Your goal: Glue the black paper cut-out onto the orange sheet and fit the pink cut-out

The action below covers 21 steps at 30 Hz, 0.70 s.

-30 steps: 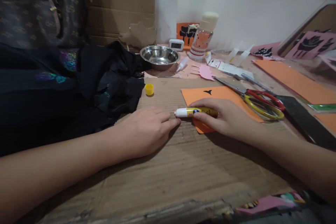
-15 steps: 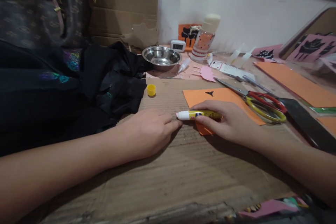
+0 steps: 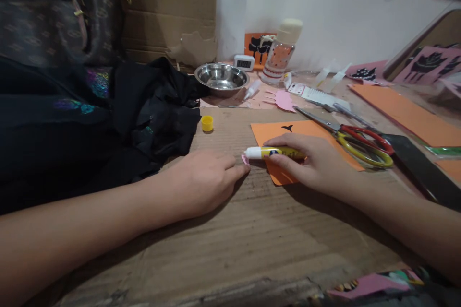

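1. The right hand [image 3: 317, 165] grasps a glue stick [image 3: 273, 153], its tip pointing toward the left hand [image 3: 201, 184].
2. The left hand lies palm-down on the surface [image 3: 252, 230], grasping nothing, a fingertip pinning a pink scrap [image 3: 245, 159] at the glue tip.
3. Orange paper [image 3: 306, 129] lies under the right hand.

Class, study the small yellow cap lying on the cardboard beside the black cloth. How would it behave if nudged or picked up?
The yellow cap looks small and plastic, so probably very light and stiff. It sits on a flat end, so a nudge would likely slide it; tipped onto its round side, it could roll across the cardboard.
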Each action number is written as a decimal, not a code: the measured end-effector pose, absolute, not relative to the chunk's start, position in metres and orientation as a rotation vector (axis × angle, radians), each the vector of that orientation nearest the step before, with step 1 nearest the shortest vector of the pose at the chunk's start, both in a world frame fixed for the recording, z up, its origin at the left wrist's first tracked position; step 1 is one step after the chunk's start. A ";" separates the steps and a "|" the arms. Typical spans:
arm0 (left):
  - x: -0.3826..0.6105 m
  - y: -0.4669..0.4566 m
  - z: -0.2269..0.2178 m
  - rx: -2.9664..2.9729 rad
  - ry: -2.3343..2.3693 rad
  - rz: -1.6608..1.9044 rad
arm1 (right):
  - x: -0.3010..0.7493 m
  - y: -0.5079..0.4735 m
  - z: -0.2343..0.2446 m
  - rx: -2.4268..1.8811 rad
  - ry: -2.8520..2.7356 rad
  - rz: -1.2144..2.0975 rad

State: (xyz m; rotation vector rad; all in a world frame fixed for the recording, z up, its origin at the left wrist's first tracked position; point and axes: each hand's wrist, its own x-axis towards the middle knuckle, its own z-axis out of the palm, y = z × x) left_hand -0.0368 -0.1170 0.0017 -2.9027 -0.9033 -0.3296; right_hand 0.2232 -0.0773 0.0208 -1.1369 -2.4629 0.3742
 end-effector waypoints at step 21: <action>-0.035 -0.116 0.002 -2.870 -0.879 -0.371 | 0.220 -0.075 0.027 -1.226 -2.397 0.352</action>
